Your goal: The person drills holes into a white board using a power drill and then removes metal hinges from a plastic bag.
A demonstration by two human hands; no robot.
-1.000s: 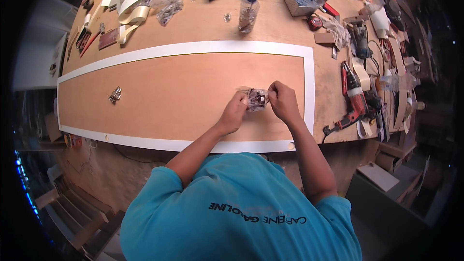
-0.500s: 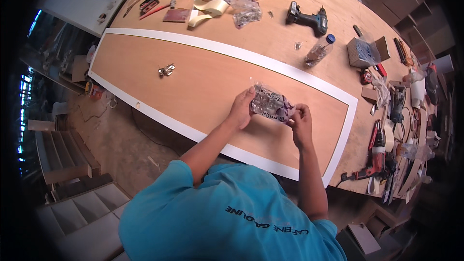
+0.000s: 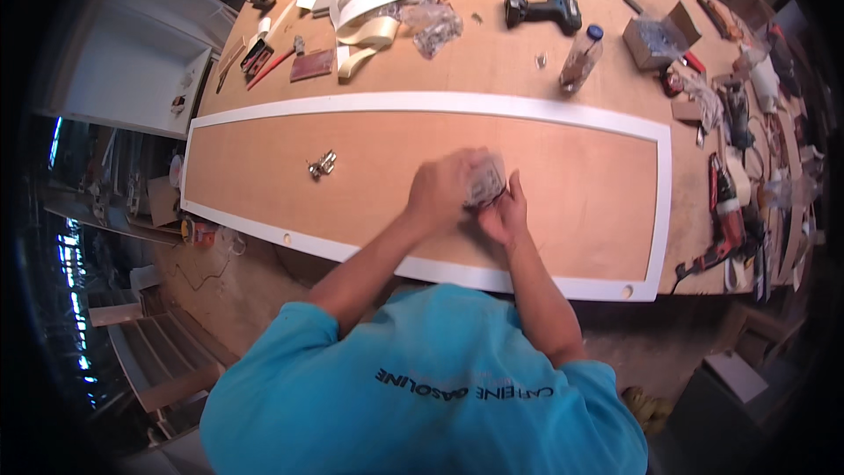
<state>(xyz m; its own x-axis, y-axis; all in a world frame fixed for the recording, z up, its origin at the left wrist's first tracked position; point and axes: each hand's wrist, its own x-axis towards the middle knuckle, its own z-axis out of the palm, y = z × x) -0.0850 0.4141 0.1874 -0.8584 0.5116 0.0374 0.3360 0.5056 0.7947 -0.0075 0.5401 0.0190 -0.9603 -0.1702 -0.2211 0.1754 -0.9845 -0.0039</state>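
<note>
A clear plastic bag of small parts (image 3: 486, 183) is held up between my two hands, over a long white-bordered panel (image 3: 527, 106). My left hand (image 3: 440, 188), smeared by motion, grips the bag's left and upper side. From the lower right my right hand (image 3: 506, 213) cups the bag, its fingers partly hidden behind it. What exactly is inside the bag is too blurred to make out. Further left within the white border lie shiny metal hinges (image 3: 322, 164). Round holes (image 3: 627, 291) show along the border's near edge.
Beyond the panel lie a cordless drill (image 3: 543, 9), a plastic bottle with a blue cap (image 3: 582, 59), an open small box (image 3: 659, 38) and curled edging strips (image 3: 374, 32). A red power tool (image 3: 719, 242) and scattered tools line the table's right side.
The bag has turned from lying wide to more upright, and my hands have come closer together. My right hand has moved left and under it. The whole view has shifted.
</note>
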